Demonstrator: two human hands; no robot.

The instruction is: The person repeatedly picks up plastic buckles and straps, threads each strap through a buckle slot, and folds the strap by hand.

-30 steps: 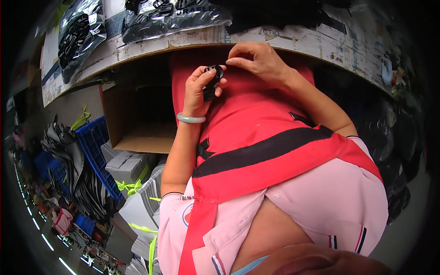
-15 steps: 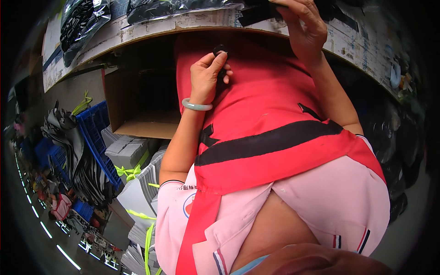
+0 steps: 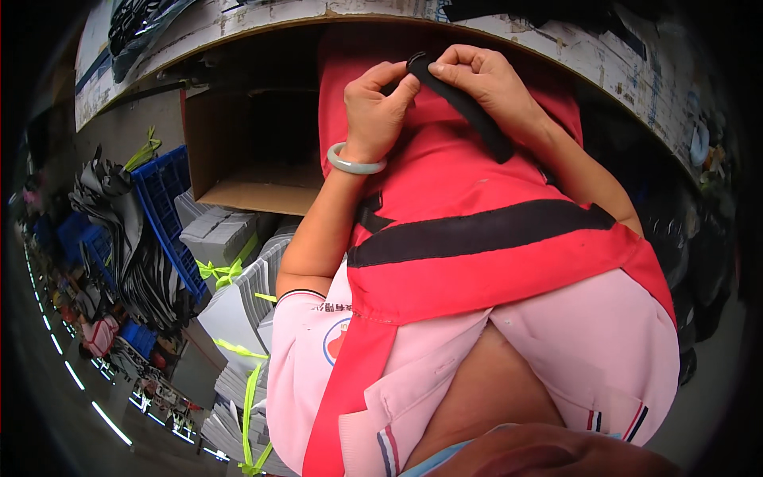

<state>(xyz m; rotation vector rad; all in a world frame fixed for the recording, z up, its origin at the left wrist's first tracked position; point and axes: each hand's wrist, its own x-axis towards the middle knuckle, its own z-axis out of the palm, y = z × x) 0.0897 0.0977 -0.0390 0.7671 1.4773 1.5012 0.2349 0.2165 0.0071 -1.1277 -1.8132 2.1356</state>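
Since 0.5 s ago the right hand has dropped from the shelf to meet the left hand. Head view: both hands raised, fingers curled, pinching the top end of a soft black strap that trails across the red apron. Smooth pale bangle rings the left wrist.
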